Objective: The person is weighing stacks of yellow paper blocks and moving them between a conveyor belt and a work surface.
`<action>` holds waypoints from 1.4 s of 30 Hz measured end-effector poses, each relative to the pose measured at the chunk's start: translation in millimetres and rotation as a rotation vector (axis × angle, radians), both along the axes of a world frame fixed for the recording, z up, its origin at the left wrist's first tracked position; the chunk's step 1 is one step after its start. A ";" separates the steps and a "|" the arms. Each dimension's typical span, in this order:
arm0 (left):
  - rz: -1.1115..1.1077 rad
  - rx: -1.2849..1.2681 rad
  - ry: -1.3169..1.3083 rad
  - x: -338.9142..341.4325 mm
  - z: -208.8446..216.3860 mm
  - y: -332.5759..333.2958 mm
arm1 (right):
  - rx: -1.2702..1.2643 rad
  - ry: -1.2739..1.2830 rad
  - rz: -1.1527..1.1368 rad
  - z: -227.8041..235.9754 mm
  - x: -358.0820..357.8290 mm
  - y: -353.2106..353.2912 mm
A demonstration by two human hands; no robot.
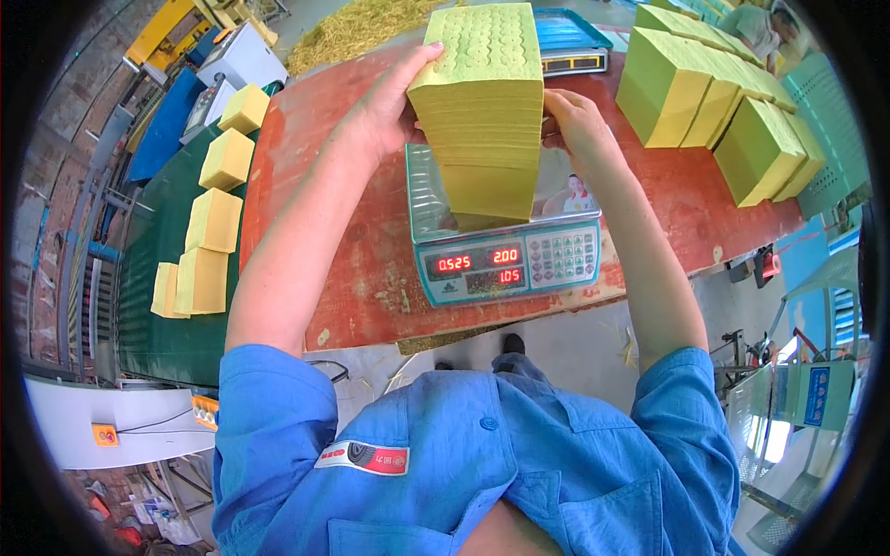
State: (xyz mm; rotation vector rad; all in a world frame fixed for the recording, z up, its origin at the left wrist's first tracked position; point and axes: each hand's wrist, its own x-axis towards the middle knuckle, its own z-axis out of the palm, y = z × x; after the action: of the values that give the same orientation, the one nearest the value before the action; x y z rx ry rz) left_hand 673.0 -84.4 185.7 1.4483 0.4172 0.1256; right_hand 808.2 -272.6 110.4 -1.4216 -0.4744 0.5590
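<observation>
A tall stack of yellow paper sheets point(477, 120) with rows of punched scallop marks on top stands between my hands. My left hand point(394, 100) is closed on its left side, the thumb at the top edge. My right hand point(577, 125) grips the right side, its fingers partly hidden behind the stack. Below is a digital scale point(508, 298) with a clear-covered pan and lit red digits. The stack's lower part is over the pan; I cannot tell whether it is one pile or two, or how fully it rests there.
The scale stands on a worn red table point(320, 199). At left, several yellow paper blocks point(212, 221) sit on a green conveyor belt point(158, 269). More yellow stacks point(663, 88) line the table's right side. Behind are a second scale point(575, 62) and a bent-over person point(756, 32).
</observation>
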 end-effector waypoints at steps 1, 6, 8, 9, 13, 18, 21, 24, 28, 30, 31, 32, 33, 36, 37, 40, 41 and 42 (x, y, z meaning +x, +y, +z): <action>0.019 0.012 0.007 -1.4 -2.0 -1.1 | -0.009 -0.021 -0.009 0.8 -2.1 -1.2; -0.028 -0.039 -0.008 7.8 -14.5 13.5 | -0.015 -0.092 -0.004 0.1 -5.7 -5.9; -0.023 -0.001 -0.017 9.7 -13.4 7.7 | -0.025 -0.110 -0.050 0.2 -8.6 -8.1; 0.010 0.065 -0.029 10.1 -13.6 3.5 | -0.028 -0.107 -0.053 1.1 -9.2 -9.9; 0.037 0.088 -0.123 9.4 -27.0 13.2 | -0.186 -0.257 -0.123 -5.6 -15.2 -12.1; 0.106 0.007 -0.182 9.3 -81.6 14.1 | 0.016 -0.244 -0.205 -54.6 4.8 -13.6; 0.161 -0.286 -0.332 14.0 -104.6 -5.4 | 0.212 -0.094 -0.186 -54.6 -0.3 4.1; 0.140 -0.119 -0.392 27.4 -143.0 -10.3 | 0.320 0.044 -0.188 -67.6 6.0 41.5; 0.306 -0.351 -0.429 48.7 -136.8 -23.8 | 0.269 0.251 -0.028 -39.0 22.4 44.8; 0.321 -0.450 -0.454 55.0 -119.5 -31.3 | 0.135 0.238 0.025 -37.8 39.5 53.0; 0.336 -0.446 -0.457 56.5 -116.0 -33.0 | 0.165 0.271 0.032 -40.3 42.4 56.7; 0.354 -0.444 -0.454 57.9 -112.7 -34.8 | 0.165 0.273 0.046 -42.1 44.9 58.4; 0.368 -0.442 -0.451 58.2 -110.3 -36.3 | 0.179 0.270 0.039 -43.6 47.6 58.1; 0.404 -0.309 -0.351 51.4 -112.8 -43.0 | 0.292 0.175 0.053 -72.1 52.7 38.9; 0.399 -0.309 -0.349 47.9 -115.0 -45.7 | 0.389 0.080 0.068 -81.7 53.1 31.2; 0.528 -0.067 -0.410 10.0 -131.4 -51.6 | 0.282 0.072 -0.082 -88.1 15.6 -7.2; 0.571 -0.071 -0.442 -18.1 -138.4 -55.6 | 0.267 0.018 -0.110 -83.3 -2.5 -28.7; 0.499 -0.014 -0.423 -47.4 -143.1 -60.1 | 0.242 -0.036 -0.151 -83.6 -20.0 -57.1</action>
State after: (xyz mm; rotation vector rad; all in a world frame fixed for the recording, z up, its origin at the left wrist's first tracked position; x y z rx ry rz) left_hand 625.6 -144.4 42.6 1.2359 0.4188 0.8127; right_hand 788.2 -329.8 26.8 -1.2251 -0.4435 0.3428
